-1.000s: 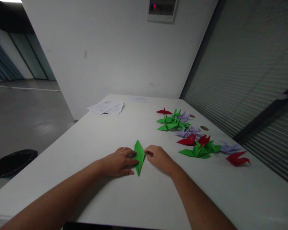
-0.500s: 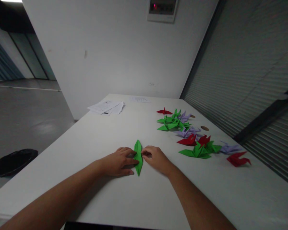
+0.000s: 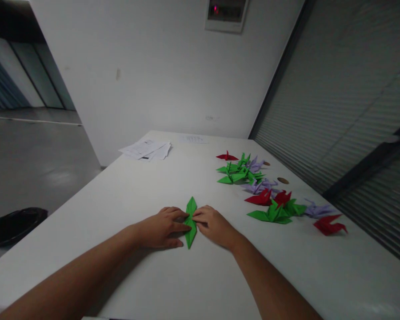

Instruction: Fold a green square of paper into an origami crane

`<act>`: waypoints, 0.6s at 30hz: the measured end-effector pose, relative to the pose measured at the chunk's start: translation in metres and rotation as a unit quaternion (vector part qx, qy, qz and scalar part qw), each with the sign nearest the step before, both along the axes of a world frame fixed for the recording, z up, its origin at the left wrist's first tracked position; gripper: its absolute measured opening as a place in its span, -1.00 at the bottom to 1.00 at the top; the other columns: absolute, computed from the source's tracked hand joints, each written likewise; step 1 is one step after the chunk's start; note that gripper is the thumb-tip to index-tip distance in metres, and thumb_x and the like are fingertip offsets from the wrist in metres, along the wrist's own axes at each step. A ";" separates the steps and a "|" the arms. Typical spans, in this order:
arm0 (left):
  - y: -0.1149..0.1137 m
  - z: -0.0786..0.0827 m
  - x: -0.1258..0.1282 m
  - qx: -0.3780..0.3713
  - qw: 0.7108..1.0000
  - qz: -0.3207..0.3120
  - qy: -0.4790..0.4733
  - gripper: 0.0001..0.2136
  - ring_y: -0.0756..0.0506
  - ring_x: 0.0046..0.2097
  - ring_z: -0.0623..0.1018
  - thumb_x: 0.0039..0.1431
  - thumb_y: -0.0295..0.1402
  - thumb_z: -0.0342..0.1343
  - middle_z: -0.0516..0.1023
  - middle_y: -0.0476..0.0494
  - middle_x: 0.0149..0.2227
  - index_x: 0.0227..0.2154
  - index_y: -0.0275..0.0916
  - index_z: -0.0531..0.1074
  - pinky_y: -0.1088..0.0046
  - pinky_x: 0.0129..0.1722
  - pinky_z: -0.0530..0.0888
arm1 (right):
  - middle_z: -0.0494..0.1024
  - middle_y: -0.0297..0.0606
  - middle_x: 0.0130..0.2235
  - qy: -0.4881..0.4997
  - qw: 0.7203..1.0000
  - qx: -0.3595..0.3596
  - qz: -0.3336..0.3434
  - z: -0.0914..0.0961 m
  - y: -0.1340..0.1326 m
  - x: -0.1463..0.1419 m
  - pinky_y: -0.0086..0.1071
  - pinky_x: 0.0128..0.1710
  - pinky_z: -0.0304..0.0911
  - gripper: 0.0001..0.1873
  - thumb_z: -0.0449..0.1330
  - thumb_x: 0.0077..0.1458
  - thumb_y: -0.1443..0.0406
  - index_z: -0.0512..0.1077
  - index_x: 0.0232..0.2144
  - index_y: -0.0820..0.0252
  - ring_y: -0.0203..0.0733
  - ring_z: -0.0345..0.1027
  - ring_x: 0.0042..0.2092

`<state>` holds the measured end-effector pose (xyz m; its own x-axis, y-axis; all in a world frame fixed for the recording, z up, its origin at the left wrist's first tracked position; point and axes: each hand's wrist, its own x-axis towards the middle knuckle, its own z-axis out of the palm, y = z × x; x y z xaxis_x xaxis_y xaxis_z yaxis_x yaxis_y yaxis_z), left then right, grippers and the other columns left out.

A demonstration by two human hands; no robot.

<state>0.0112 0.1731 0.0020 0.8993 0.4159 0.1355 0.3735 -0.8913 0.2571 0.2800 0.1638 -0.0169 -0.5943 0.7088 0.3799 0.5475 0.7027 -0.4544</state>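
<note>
A narrow green folded paper [image 3: 190, 221], pointed at both ends, lies flat on the white table [image 3: 173, 275] in front of me. My left hand [image 3: 162, 226] rests on its left side, fingers stretched flat and pressing the paper down. My right hand [image 3: 213, 224] comes in from the right, fingers curled, fingertips pressing a flap onto the paper's middle line. The two hands almost touch over the paper.
Several finished paper cranes in green [image 3: 237, 171], red [image 3: 330, 225] and lilac [image 3: 318, 208] lie in a row along the right side. White sheets [image 3: 146, 149] lie at the far left edge. A black bin [image 3: 10, 226] stands on the floor at left. A slatted wall runs along the right.
My right hand has slid left over the paper, folding its right flap inward, so the green shape looks narrower. My left hand has stayed put.
</note>
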 end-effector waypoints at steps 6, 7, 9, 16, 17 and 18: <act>-0.001 0.001 -0.002 -0.005 1.000 -0.005 -0.002 -0.47 -0.44 0.32 0.36 0.31 -0.05 0.20 0.34 -0.37 0.35 0.29 -0.04 0.40 -0.11 0.28 0.32 | 0.68 -0.13 -0.04 -0.007 1.000 -0.021 -0.001 0.003 0.000 0.002 -0.15 0.11 0.38 -0.63 0.22 0.15 0.53 0.68 -0.09 0.12 -0.05 0.46 0.02; -0.001 0.001 -0.002 -0.004 1.000 -0.006 -0.003 -0.47 -0.44 0.32 0.36 0.32 -0.05 0.20 0.34 -0.38 0.35 0.30 -0.05 0.39 -0.11 0.28 0.32 | 0.68 -0.13 -0.03 -0.008 1.000 -0.024 0.000 0.004 0.001 0.002 -0.15 0.11 0.38 -0.62 0.22 0.15 0.53 0.68 -0.09 0.12 -0.05 0.46 0.02; -0.002 0.000 -0.002 -0.002 1.000 -0.005 -0.010 -0.46 -0.44 0.32 0.36 0.32 -0.05 0.19 0.34 -0.40 0.35 0.30 -0.08 0.38 -0.11 0.28 0.32 | 0.68 -0.13 -0.03 -0.009 1.000 -0.026 0.002 0.005 0.001 0.002 -0.13 0.12 0.37 -0.62 0.22 0.14 0.53 0.68 -0.09 0.11 -0.04 0.46 0.03; -0.007 0.000 0.003 0.004 1.000 -0.001 -0.023 -0.50 -0.41 0.32 0.36 0.36 -0.12 0.15 0.38 -0.42 0.31 0.27 -0.21 0.39 -0.06 0.31 0.31 | 0.64 -0.12 -0.03 -0.015 1.000 -0.027 0.004 0.006 -0.001 0.002 -0.15 0.13 0.35 -0.62 0.22 0.15 0.53 0.67 -0.07 0.13 -0.05 0.42 0.04; -0.008 0.000 0.003 0.005 1.000 -0.002 -0.027 -0.52 -0.40 0.31 0.38 0.37 -0.14 0.14 0.40 -0.43 0.28 0.26 -0.22 0.40 -0.04 0.32 0.32 | 0.63 -0.12 -0.03 -0.017 1.000 -0.025 0.005 0.006 -0.001 0.002 -0.16 0.13 0.35 -0.62 0.22 0.15 0.53 0.67 -0.08 0.14 -0.05 0.42 0.05; -0.008 0.001 0.004 0.003 1.000 -0.004 -0.031 -0.53 -0.38 0.29 0.40 0.37 -0.17 0.14 0.43 -0.43 0.25 0.26 -0.24 0.40 -0.01 0.32 0.32 | 0.63 -0.12 -0.03 -0.019 1.000 -0.024 0.006 0.007 -0.002 0.002 -0.16 0.12 0.35 -0.63 0.21 0.15 0.52 0.67 -0.08 0.14 -0.05 0.41 0.05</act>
<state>0.0154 0.1647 0.0032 0.8924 0.4079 0.1931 0.3502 -0.8957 0.2739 0.2821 0.1621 -0.0100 -0.6168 0.7178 0.3229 0.5566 0.6878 -0.4659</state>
